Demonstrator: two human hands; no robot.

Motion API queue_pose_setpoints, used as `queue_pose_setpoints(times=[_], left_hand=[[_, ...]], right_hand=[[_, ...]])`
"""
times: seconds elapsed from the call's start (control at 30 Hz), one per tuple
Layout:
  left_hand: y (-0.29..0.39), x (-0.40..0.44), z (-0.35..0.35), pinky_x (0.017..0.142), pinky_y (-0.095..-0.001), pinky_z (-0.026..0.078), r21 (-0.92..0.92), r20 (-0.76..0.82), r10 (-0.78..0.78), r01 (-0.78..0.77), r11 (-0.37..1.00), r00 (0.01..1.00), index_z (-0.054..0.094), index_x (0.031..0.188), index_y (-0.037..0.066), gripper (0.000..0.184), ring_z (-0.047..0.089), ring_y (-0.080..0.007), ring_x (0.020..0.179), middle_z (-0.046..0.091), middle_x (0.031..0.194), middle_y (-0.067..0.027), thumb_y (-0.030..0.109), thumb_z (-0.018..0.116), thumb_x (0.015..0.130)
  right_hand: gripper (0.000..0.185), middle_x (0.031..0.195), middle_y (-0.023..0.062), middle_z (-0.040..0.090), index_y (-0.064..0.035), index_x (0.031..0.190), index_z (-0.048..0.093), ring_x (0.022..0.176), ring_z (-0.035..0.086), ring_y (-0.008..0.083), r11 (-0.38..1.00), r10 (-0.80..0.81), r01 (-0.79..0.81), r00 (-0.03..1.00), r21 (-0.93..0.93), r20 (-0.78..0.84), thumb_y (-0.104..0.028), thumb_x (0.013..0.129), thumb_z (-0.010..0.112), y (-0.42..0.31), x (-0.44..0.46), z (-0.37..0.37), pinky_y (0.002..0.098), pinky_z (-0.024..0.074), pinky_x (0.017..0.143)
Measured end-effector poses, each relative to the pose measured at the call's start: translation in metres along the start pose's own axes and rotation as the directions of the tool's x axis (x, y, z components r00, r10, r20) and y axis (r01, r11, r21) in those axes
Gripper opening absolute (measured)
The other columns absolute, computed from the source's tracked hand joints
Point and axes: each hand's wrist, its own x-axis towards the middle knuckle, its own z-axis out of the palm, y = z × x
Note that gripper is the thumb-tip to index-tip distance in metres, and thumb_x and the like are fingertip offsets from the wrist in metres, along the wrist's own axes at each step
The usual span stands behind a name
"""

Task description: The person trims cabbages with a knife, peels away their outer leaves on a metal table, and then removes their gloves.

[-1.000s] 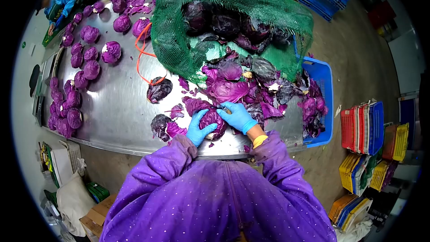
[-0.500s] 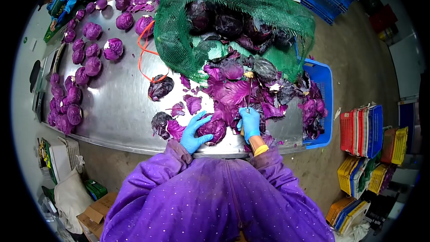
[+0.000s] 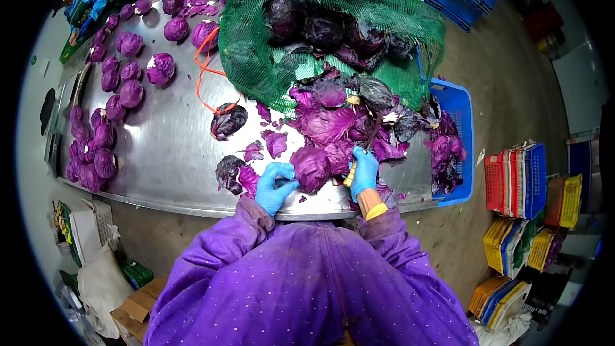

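A round red cabbage (image 3: 311,168) rests at the front of the metal table. My left hand (image 3: 275,187), in a blue glove, is at its left side, with curled fingers gripping its edge. In my blue-gloved right hand (image 3: 364,172) is a knife (image 3: 350,174); its yellowish handle pokes out below the fist and its dark blade points away over the leaves. Loose purple leaves (image 3: 327,125) are heaped just beyond the cabbage. Left of my left hand lies a dark untrimmed cabbage (image 3: 229,173), with another dark cabbage (image 3: 229,121) farther back.
A green mesh sack (image 3: 256,70) with several dark cabbages lies at the back. Trimmed cabbages (image 3: 131,93) are spread along the left. A blue crate (image 3: 462,147) of leaves stands at the right edge. Stacked crates (image 3: 516,182) are on the floor; a co-worker (image 3: 90,0) is far left.
The cabbage has turned and shifted slightly away from me, showing a smoother purple face. My left fingers have gone from spread to curled. The knife in my right hand has tilted rightward.
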Motion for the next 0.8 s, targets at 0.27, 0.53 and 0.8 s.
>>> queue_pose_setpoints(times=[0.27,0.53,0.8], left_hand=[[0.054,0.037,0.025,0.082,-0.0274,0.043,0.301,0.16,0.099,-0.144,0.943,0.982,0.06,0.114,0.01,0.044,0.052,-0.0169,0.099,0.055,0.099,-0.0064,0.013,0.075,0.073],[0.01,0.048,0.022,0.065,-0.0214,0.044,-0.025,-0.042,0.039,-0.04,0.999,0.998,0.066,0.09,0.006,0.011,0.055,-0.0098,0.071,0.058,0.078,-0.0014,0.007,0.068,0.08],[0.026,0.06,-0.025,0.092,-0.0332,0.043,0.541,-0.284,0.441,-0.238,0.807,0.851,0.036,0.135,0.006,0.075,0.051,-0.0208,0.104,0.042,0.128,-0.0117,-0.003,0.072,0.07]], right_hand=[[0.025,0.045,-0.004,0.032,-0.0193,0.064,0.041,0.031,0.029,0.0094,0.999,-0.043,0.043,0.998,-0.022,-0.035,-0.021,0.083,0.058,0.0,0.0,-0.014,0.0264,0.0222,0.029],[0.017,0.048,-0.004,0.037,-0.0168,0.068,0.049,0.035,0.034,0.0085,0.988,-0.151,0.149,0.986,-0.043,-0.07,-0.018,0.081,0.059,0.011,0.014,-0.036,0.0255,0.0279,0.033],[0.014,0.055,-0.0024,0.044,-0.0136,0.071,0.052,0.041,0.041,0.0097,0.987,-0.155,0.153,0.988,-0.053,-0.023,-0.016,0.082,0.06,0.013,0.013,-0.041,0.0257,0.0327,0.038]])
